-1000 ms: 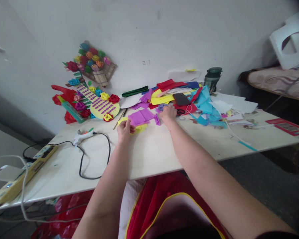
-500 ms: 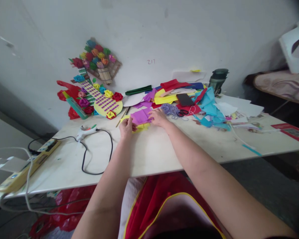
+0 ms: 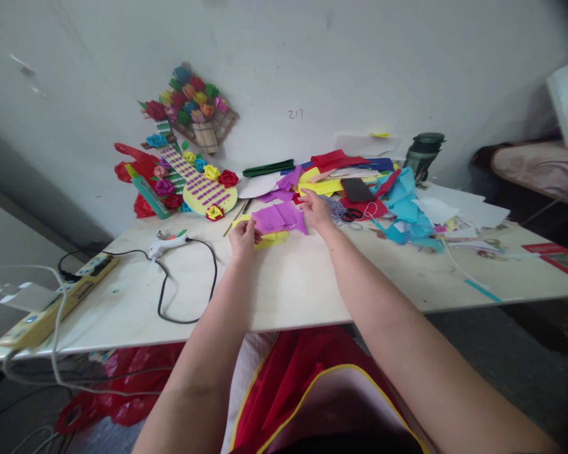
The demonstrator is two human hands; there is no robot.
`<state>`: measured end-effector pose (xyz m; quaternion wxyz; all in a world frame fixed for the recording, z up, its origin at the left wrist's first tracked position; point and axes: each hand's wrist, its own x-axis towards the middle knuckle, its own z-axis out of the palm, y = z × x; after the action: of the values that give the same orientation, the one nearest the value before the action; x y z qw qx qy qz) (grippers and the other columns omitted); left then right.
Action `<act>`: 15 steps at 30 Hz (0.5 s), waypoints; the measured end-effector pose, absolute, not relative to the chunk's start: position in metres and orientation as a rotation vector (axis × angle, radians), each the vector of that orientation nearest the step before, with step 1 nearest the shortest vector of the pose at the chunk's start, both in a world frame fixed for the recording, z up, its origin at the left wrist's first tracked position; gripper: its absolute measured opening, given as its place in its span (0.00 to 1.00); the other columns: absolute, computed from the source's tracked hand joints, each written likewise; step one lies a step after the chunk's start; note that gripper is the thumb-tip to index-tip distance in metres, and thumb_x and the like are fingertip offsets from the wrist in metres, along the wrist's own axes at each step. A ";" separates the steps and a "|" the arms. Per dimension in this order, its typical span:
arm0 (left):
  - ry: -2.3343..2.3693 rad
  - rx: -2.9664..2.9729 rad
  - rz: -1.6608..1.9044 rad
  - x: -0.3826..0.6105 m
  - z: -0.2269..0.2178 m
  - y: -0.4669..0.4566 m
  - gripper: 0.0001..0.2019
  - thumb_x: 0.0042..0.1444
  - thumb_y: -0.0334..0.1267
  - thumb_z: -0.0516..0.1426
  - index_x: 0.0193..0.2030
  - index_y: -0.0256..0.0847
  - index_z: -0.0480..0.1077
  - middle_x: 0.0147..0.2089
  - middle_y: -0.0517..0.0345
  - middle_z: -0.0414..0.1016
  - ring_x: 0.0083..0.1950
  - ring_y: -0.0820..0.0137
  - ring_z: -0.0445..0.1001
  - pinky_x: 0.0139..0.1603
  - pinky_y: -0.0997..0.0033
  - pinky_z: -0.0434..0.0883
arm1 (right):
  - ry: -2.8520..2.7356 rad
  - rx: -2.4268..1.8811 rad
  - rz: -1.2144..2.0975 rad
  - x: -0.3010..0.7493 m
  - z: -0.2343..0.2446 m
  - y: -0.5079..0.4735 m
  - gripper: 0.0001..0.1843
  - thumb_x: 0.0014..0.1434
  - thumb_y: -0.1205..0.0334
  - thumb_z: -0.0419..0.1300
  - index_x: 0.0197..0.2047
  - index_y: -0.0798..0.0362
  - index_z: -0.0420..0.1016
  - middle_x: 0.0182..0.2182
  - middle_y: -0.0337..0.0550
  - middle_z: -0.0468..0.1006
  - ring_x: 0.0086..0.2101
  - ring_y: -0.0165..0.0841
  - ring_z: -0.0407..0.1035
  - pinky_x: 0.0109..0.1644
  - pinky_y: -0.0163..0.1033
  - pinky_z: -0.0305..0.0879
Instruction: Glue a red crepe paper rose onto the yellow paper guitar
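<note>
A piece of purple crepe paper [image 3: 278, 217] lies near the middle of the table, over some yellow crepe paper [image 3: 272, 239]. My left hand [image 3: 243, 238] pinches the left end of the purple piece, its fingers curled in. Just past the right end of that piece is my right hand [image 3: 316, 210], its fingers apart and nothing visible in them. Behind and beside the right hand lie a tangle of lilac yarn [image 3: 332, 207] and black-handled scissors [image 3: 353, 215].
A glue gun [image 3: 168, 244] with a looping black cord lies left of my hands, near a yellow power strip [image 3: 59, 302]. A guitar-shaped craft [image 3: 208, 192] and a glue bottle [image 3: 149, 194] stand behind. To the right are a phone [image 3: 357, 190], blue crepe paper [image 3: 404, 205] and a dark bottle [image 3: 423, 156].
My right hand has let go of the purple crepe paper's right side and moved up and right, its fingers spreading. My left hand keeps its hold. The view has shifted slightly.
</note>
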<state>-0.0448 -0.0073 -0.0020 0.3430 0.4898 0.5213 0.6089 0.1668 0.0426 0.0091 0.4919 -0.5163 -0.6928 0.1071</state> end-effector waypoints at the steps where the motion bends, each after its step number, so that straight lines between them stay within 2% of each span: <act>1: 1.357 1.276 1.581 -0.045 -0.002 -0.007 0.14 0.52 0.47 0.55 0.31 0.36 0.67 0.19 0.60 0.70 0.17 0.75 0.68 0.18 0.77 0.64 | -1.623 -1.249 0.324 0.168 0.008 0.045 0.26 0.55 0.68 0.49 0.58 0.54 0.64 0.42 0.45 0.79 0.39 0.33 0.73 0.50 0.40 0.65; 5: 1.354 1.277 1.574 -0.044 -0.004 -0.006 0.14 0.52 0.48 0.56 0.31 0.37 0.67 0.20 0.60 0.71 0.17 0.75 0.68 0.18 0.78 0.64 | -1.400 -1.120 0.591 0.170 0.006 0.053 0.24 0.54 0.64 0.50 0.55 0.53 0.67 0.32 0.39 0.79 0.31 0.31 0.74 0.44 0.41 0.69; 8: 1.347 1.281 1.572 -0.044 -0.005 -0.006 0.14 0.52 0.48 0.55 0.30 0.36 0.67 0.19 0.60 0.71 0.17 0.75 0.68 0.18 0.78 0.64 | -1.303 -1.022 0.673 0.171 0.006 0.056 0.23 0.52 0.63 0.52 0.52 0.53 0.68 0.29 0.37 0.77 0.27 0.29 0.73 0.39 0.40 0.70; 12: 1.350 1.309 1.575 -0.043 -0.005 -0.006 0.14 0.52 0.48 0.55 0.30 0.36 0.68 0.19 0.59 0.71 0.17 0.75 0.68 0.18 0.78 0.64 | -1.272 -1.114 0.600 0.176 0.006 0.058 0.21 0.53 0.62 0.52 0.51 0.55 0.69 0.28 0.39 0.77 0.25 0.30 0.72 0.39 0.41 0.70; 15: 1.359 1.326 1.551 -0.042 -0.003 -0.008 0.13 0.51 0.47 0.55 0.29 0.36 0.67 0.19 0.59 0.71 0.17 0.76 0.67 0.18 0.78 0.64 | -1.281 -1.266 0.453 0.181 0.004 0.061 0.21 0.53 0.63 0.51 0.50 0.55 0.71 0.31 0.43 0.78 0.29 0.33 0.72 0.42 0.43 0.69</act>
<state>-0.0423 -0.0084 -0.0030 0.3379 0.5090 0.5217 0.5954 0.1814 0.0609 0.0042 0.5991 -0.5458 -0.5522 0.1955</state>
